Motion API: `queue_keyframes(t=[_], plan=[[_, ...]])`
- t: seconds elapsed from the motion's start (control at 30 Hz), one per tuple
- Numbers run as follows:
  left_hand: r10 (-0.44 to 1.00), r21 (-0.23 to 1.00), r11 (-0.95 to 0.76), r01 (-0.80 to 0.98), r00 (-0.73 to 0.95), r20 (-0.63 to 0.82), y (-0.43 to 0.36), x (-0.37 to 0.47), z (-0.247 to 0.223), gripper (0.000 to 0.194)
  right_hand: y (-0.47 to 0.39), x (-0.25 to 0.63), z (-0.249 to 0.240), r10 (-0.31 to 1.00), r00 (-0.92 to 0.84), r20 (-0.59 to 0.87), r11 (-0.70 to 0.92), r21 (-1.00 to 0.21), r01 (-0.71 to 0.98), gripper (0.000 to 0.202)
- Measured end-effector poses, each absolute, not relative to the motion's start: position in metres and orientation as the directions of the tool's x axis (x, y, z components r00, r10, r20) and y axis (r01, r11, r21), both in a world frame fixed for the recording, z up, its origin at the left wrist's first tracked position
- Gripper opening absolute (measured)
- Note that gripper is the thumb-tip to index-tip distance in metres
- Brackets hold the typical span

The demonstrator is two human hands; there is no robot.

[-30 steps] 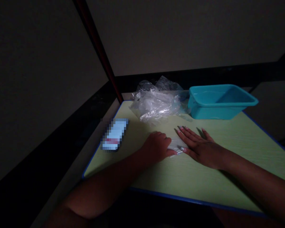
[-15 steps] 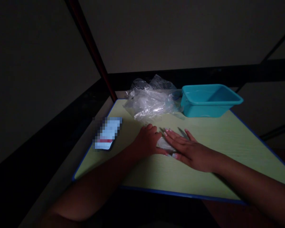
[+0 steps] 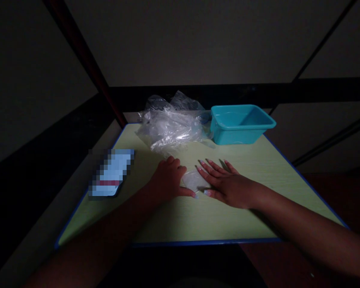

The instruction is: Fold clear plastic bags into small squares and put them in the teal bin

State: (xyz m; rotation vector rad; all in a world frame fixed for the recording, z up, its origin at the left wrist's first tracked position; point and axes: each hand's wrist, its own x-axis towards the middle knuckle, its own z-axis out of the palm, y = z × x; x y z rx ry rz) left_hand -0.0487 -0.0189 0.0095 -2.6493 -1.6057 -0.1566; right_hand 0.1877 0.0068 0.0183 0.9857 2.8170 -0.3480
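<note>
A small flat piece of clear plastic, seemingly a folded bag point(image 3: 195, 180), lies on the table between my two hands. At its left edge rests my left hand point(image 3: 169, 182), fingers bent and thumb stretched out along the near side, with a gap between thumb and fingers. My right hand point(image 3: 229, 186) lies palm down with its fingers spread, covering the plastic's right part. Behind them a loose heap of crumpled clear plastic bags point(image 3: 174, 128) reaches close to my left fingers.
A turquoise plastic tub point(image 3: 238, 136) stands at the back right of the pale green table point(image 3: 204, 224), which has a blue edge. On the left lies a phone point(image 3: 114, 174) with its lit screen blurred. Walls rise behind and to the left.
The view has turned right, so everything sits further left. My right hand has spread its fingers and slid right from my left hand, showing more of the flat plastic.
</note>
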Motion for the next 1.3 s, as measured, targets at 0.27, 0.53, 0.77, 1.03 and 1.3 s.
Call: queue_keyframes(t=[0.27, 0.53, 0.77, 1.03, 1.3], plan=[[0.889, 0.022, -0.449, 0.893, 0.444, 0.115, -0.021, -0.048, 0.010, 0.076, 0.010, 0.181, 0.017, 0.640, -0.767, -0.042, 0.759, -0.121, 0.639, 0.071], [0.884, 0.049, -0.456, 0.888, 0.447, 0.135, -0.020, -0.048, 0.008, 0.079, 0.000, 0.182, 0.007, 0.445, -0.891, -0.087, 0.873, -0.181, 0.454, 0.069], [0.889, 0.067, -0.448, 0.891, 0.437, 0.136, -0.021, -0.046, 0.009, 0.079, 0.006, 0.189, 0.000, 0.477, -0.876, -0.074, 0.859, -0.170, 0.482, 0.068], [0.739, 0.139, -0.668, 0.731, 0.630, 0.237, -0.023, -0.040, 0.025, 0.050, 0.011, 0.192, -0.007, 0.513, -0.858, -0.006, 0.853, -0.110, 0.511, 0.069], [0.679, 0.209, -0.733, 0.648, 0.714, 0.167, -0.018, -0.048, 0.022, 0.034, 0.015, 0.191, -0.005, 0.553, -0.833, -0.013, 0.830, -0.085, 0.552, 0.068]])
